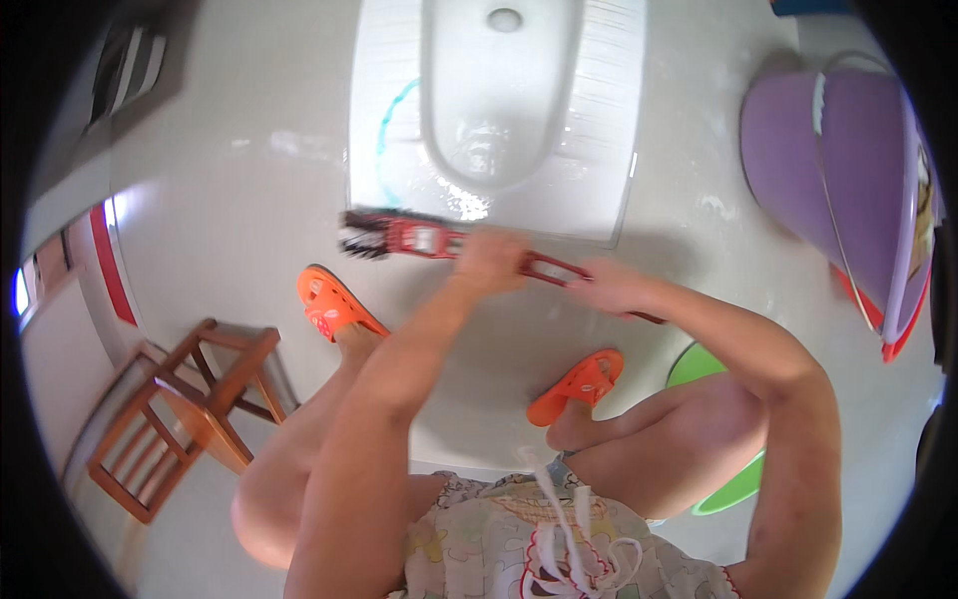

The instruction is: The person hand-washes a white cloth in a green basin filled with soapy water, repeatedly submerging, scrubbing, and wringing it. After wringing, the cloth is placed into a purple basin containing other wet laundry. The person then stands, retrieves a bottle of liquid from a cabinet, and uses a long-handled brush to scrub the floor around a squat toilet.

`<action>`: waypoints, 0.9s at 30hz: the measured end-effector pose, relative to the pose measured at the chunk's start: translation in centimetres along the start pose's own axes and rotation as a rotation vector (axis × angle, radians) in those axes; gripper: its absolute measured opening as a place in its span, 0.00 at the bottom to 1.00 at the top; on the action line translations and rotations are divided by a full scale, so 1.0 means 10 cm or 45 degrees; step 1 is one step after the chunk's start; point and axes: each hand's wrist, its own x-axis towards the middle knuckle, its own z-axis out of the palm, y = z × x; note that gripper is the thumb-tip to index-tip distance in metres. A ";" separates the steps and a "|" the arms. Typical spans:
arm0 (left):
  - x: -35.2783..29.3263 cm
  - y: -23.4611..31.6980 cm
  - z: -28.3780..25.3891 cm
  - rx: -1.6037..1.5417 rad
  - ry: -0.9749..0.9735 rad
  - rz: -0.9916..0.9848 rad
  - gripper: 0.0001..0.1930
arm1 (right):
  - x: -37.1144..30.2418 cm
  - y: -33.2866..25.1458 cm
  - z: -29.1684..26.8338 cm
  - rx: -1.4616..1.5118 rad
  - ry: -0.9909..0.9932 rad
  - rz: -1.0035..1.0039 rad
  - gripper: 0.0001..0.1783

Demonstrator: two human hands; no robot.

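A long red scrub brush (424, 238) with dark and white bristles at its left end is held across in front of me. My left hand (491, 262) is closed round its middle, near the head. Farther right, my right hand (611, 288) grips the handle close to its end. The bristle head is just off the near left corner of a white squat toilet (599, 180); whether it touches the floor I cannot tell. A curved streak of blue liquid (384, 135) lies on the toilet's left side. Its near surface looks wet.
A purple tub (783, 150) with a red one (893, 339) partly behind it stands at the right. At the left is a small wooden chair (215, 399). A green round object (738, 484) shows beside my right leg. Orange slippers (334, 299) are on my feet.
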 end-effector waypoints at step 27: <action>0.23 -1.02 -0.53 0.299 0.582 0.420 0.12 | 0.40 -0.63 0.15 0.345 0.159 -0.073 0.16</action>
